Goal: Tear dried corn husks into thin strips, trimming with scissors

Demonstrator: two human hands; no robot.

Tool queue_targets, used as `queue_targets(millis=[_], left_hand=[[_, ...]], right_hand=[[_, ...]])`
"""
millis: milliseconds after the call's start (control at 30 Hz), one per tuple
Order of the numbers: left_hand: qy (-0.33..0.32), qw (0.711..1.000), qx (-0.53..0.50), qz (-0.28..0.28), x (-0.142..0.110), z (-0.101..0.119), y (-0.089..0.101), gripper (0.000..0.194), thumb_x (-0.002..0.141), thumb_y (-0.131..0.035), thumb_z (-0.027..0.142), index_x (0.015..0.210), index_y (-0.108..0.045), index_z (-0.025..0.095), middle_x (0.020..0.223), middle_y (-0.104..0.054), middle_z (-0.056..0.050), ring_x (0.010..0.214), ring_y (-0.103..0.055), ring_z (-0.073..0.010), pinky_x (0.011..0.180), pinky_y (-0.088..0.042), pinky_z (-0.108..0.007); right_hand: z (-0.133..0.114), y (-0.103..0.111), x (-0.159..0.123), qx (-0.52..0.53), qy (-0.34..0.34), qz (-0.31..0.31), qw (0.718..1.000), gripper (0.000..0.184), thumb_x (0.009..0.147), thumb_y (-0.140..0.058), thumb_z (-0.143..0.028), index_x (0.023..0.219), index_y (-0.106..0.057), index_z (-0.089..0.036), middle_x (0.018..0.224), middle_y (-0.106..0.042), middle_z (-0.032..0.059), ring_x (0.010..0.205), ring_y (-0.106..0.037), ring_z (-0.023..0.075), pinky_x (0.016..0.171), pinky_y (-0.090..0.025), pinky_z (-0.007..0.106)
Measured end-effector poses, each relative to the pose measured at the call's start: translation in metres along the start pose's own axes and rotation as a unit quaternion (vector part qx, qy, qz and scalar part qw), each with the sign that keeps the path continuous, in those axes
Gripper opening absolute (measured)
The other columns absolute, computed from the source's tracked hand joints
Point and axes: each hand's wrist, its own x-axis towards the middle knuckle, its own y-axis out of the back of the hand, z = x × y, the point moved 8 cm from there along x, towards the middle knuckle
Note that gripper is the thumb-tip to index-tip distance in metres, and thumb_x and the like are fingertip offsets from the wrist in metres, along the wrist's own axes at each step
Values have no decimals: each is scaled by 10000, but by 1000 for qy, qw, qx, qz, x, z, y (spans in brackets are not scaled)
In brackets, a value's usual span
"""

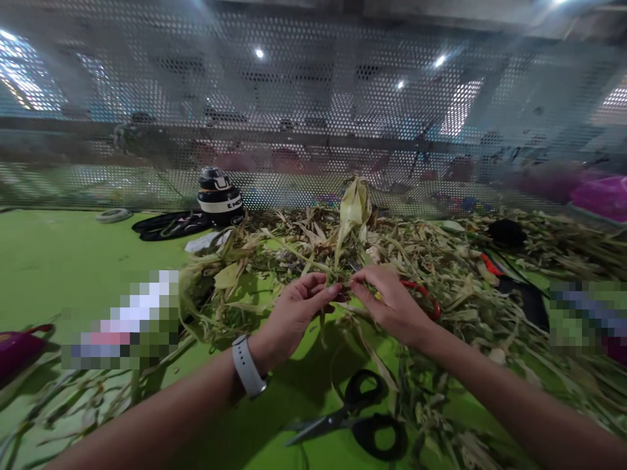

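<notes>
While the left hand [296, 305] pinched a dried plant [353, 207] upright by its stem, the right hand [392, 305], thumb near forefinger, was just beside it; whether it gripped anything could not be told. Plant stood before heaped dry leaves [416, 245]. Scissors [347, 414] lay on the green table [289, 398], nearer the wearer.

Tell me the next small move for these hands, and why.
Probably have the right hand gently tug at the base of the dried leaf while the left hand steadies it: the leaf seems to rise from the left fingertips, the right fingertips sit close beside them, and the black scissors lie on the table, in neither hand.
</notes>
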Motion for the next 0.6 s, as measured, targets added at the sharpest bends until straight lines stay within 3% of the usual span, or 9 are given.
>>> queue_targets(millis=[133, 300, 467, 533, 600], left_hand=[[-1, 1000, 27, -4, -1, 0, -2, 203, 672, -718, 198, 806, -573, 154, 753, -676, 4, 719, -631, -106, 617, -437, -184], [-7, 999, 50, 8, -2, 4, 0, 190, 668, -722, 215, 779, -581, 151, 677, -647, 25, 621, -596, -72, 549, -402, -162], [21, 1000, 6, 9, -1, -1, 0, 169, 672, -721, 207, 767, -594, 148, 677, -647, 18, 566, -556, -44, 482, -362, -137], [19, 1000, -21, 9, 0, -2, 1, 168, 674, -719, 195, 765, -584, 150, 695, -657, 12, 597, -578, -53, 514, -386, -138], [6, 999, -44, 15, 0, -2, 3, 186, 670, -722, 186, 780, -574, 158, 731, -671, 8, 675, -614, -80, 606, -432, -163]], right_hand=[[8, -7, 2, 51, -27, -46, 997, 229, 909, -403, -333, 817, -537, -172, 804, -558, 34, 784, -515, 167, 718, -391, 286], [5, -4, 3, 22, -7, -34, 999, 258, 907, -403, -360, 751, -499, -178, 767, -527, 27, 767, -487, 167, 722, -370, 295], [3, -3, 5, -8, 9, -27, 1000, 250, 907, -410, -348, 741, -494, -181, 746, -529, 23, 745, -485, 165, 720, -371, 302], [1, 0, 4, -28, 18, -9, 999, 237, 906, -416, -339, 748, -499, -183, 754, -544, 28, 758, -493, 169, 733, -374, 309], [-5, 10, 0, -75, 36, 54, 995, 200, 891, -444, -340, 794, -519, -183, 833, -571, 57, 831, -498, 194, 766, -368, 332]])
